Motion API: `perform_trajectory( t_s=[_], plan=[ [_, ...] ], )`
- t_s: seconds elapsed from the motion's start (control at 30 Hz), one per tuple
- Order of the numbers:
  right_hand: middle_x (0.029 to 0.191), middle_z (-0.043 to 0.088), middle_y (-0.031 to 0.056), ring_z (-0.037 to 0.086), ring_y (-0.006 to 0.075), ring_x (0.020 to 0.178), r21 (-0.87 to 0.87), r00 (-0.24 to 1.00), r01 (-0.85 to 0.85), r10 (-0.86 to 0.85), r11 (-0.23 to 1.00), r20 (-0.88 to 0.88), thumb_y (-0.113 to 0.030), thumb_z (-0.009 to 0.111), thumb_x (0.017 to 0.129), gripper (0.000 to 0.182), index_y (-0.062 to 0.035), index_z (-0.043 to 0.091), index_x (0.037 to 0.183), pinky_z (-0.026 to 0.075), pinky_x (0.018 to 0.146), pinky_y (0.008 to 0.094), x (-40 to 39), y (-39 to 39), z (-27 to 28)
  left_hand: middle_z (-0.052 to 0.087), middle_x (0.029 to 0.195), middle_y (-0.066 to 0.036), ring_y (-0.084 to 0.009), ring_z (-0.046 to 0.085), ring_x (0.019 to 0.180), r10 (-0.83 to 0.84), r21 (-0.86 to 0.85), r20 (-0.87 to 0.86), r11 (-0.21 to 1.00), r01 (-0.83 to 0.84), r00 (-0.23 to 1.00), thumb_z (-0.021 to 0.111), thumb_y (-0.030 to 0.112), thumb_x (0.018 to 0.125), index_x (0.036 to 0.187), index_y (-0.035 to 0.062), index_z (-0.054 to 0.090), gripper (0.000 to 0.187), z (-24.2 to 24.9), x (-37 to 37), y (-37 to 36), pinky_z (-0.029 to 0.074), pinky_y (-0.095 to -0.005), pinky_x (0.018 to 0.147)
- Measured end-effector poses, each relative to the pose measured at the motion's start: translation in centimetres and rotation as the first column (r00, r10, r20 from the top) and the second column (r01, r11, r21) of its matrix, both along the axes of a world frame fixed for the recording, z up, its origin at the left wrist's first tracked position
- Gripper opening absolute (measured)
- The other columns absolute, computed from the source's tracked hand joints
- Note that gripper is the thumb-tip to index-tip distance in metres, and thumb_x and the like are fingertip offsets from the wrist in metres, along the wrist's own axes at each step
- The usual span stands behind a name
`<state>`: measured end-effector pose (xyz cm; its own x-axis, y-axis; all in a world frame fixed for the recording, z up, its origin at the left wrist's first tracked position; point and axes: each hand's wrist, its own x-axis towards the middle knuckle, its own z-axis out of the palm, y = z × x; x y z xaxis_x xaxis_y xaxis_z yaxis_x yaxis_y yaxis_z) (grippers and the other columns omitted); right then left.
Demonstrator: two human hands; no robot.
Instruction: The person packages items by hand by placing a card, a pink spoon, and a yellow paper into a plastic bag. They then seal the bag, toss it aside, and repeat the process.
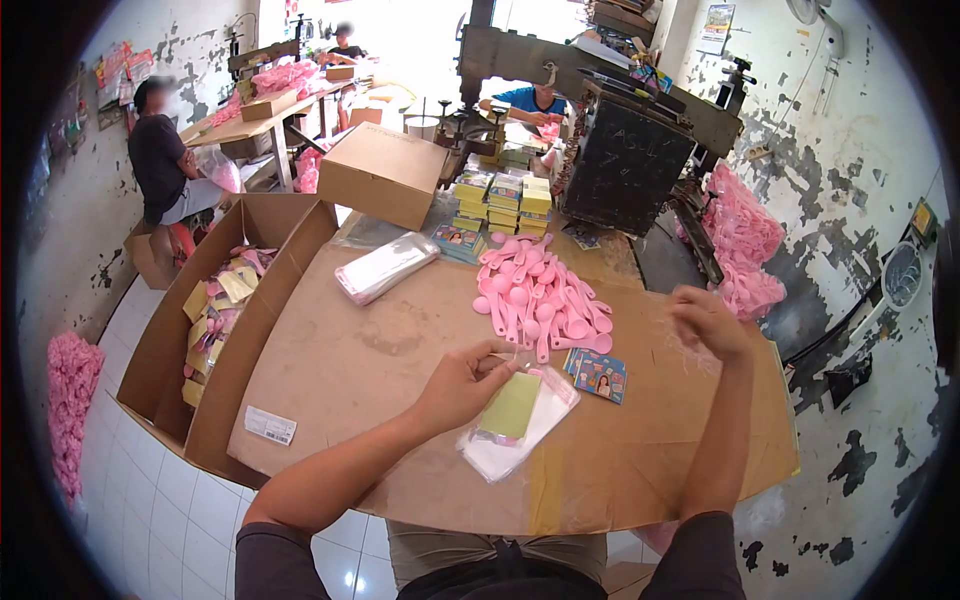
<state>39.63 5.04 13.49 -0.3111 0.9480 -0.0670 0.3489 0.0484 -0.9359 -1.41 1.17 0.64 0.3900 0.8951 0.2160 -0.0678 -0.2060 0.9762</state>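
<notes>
My left hand (466, 386) pinches the top of a clear plastic bag that holds a yellow-green card (512, 404). Under it lies a stack of clear bags (548, 408) on the cardboard-covered table (400, 350). My right hand (708, 324) is raised over the right side of the table, fingers curled near a faint wisp of clear plastic (692, 348). Between the hands, farther back, is a heap of pink spoons (540, 292). Colourful printed cards (600, 376) lie just in front of the heap.
Stacks of yellow packs (503, 200) stand behind the spoons, before a black machine box (628, 150). A closed carton (382, 172) and a bundle of clear bags (386, 268) are back left. An open box (210, 400) borders the table's left edge. Several people sit beyond.
</notes>
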Motion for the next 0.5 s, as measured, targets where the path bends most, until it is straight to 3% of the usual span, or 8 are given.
perform_trajectory(
  t_s=[0.03,0.1,0.13,0.17,0.23,0.3,0.4,0.5],
  plan=[
    [0.077,0.062,0.0028,0.062,0.0132,0.063,-0.011,0.991,-0.010,0.009,1.000,-0.131,-0.022,0.058,0.105,0.019,-0.0032,0.062,0.105,0.050,0.058,0.0273,4.2,0.5,-1.4,0.077,0.106,-0.011,-0.0084,0.069,0.097,-0.001,-0.023,-0.009,1.000,0.001,1.000,0.062,0.014,0.105,0.129,-0.0056,0.063,0.031,0.1,-0.1,0.1,0.054,-0.0231,0.084],
    [0.093,0.070,0.0095,0.071,0.0218,0.084,0.199,0.891,0.405,-0.434,0.892,0.134,-0.010,0.058,0.100,0.016,-0.0003,0.064,0.111,0.056,0.072,0.0339,10.0,0.9,-5.2,0.077,0.106,-0.010,-0.0081,0.069,0.097,-0.005,-0.024,0.025,1.000,0.005,1.000,0.061,0.015,0.106,0.125,-0.0048,0.065,0.028,0.1,-0.2,0.1,0.054,-0.0234,0.084],
    [0.099,0.069,0.0114,0.069,0.0250,0.091,0.589,0.652,0.309,-0.617,0.747,0.440,-0.008,0.061,0.096,0.018,-0.0013,0.064,0.113,0.055,0.079,0.0373,12.0,0.2,-7.1,0.077,0.106,-0.010,-0.0080,0.069,0.096,-0.006,-0.020,0.042,1.000,0.006,0.999,0.061,0.016,0.106,0.124,-0.0043,0.066,0.027,0.2,-0.2,0.2,0.054,-0.0236,0.084],
    [0.104,0.067,0.0132,0.068,0.0282,0.099,0.831,0.274,0.018,-0.802,0.556,0.530,-0.006,0.063,0.093,0.022,-0.0023,0.064,0.114,0.054,0.087,0.0408,13.7,-0.8,-9.3,0.077,0.106,-0.010,-0.0077,0.069,0.096,-0.006,-0.027,0.049,1.000,0.007,0.999,0.061,0.016,0.106,0.123,-0.0043,0.066,0.027,0.3,-0.2,0.3,0.054,-0.0237,0.083],
    [0.115,0.065,0.0161,0.063,0.0334,0.111,0.852,-0.058,-0.290,-0.896,0.436,0.439,-0.003,0.066,0.086,0.030,-0.0034,0.065,0.116,0.051,0.096,0.0455,13.5,-2.2,-9.9,0.076,0.105,-0.008,-0.0072,0.068,0.095,-0.005,-0.052,0.064,0.999,0.008,0.998,0.061,0.017,0.106,0.121,-0.0042,0.067,0.027,0.4,0.0,0.0,0.054,-0.0239,0.083],
    [0.127,0.062,0.0183,0.058,0.0374,0.120,0.839,0.075,-0.139,-0.839,0.526,0.538,-0.001,0.068,0.081,0.035,-0.0035,0.068,0.116,0.047,0.100,0.0480,11.9,-2.8,-9.9,0.076,0.104,-0.008,-0.0071,0.068,0.094,-0.014,-0.057,0.049,0.998,0.017,0.999,0.061,0.017,0.106,0.120,-0.0043,0.068,0.026,0.3,0.0,0.0,0.054,-0.0235,0.082],
    [0.119,0.067,0.0192,0.063,0.0378,0.109,0.806,0.301,0.072,-0.783,0.588,0.545,-0.001,0.067,0.083,0.029,-0.0036,0.072,0.111,0.050,0.093,0.0448,4.1,-3.5,-7.2,0.076,0.103,-0.007,-0.0068,0.068,0.093,0.005,-0.061,0.020,0.998,-0.004,1.000,0.061,0.017,0.106,0.118,-0.0045,0.069,0.026,0.3,0.1,-0.2,0.054,-0.0230,0.081],
    [0.100,0.072,0.0190,0.070,0.0339,0.096,0.666,0.716,0.102,-0.519,0.739,0.467,-0.007,0.065,0.092,0.026,-0.0047,0.073,0.117,0.054,0.083,0.0416,-4.4,-3.5,-6.7,0.076,0.102,-0.006,-0.0062,0.068,0.091,0.021,-0.057,0.040,0.998,-0.019,0.999,0.061,0.017,0.106,0.117,-0.0042,0.069,0.025,0.3,0.1,-0.2,0.053,-0.0224,0.079]
  ],
)
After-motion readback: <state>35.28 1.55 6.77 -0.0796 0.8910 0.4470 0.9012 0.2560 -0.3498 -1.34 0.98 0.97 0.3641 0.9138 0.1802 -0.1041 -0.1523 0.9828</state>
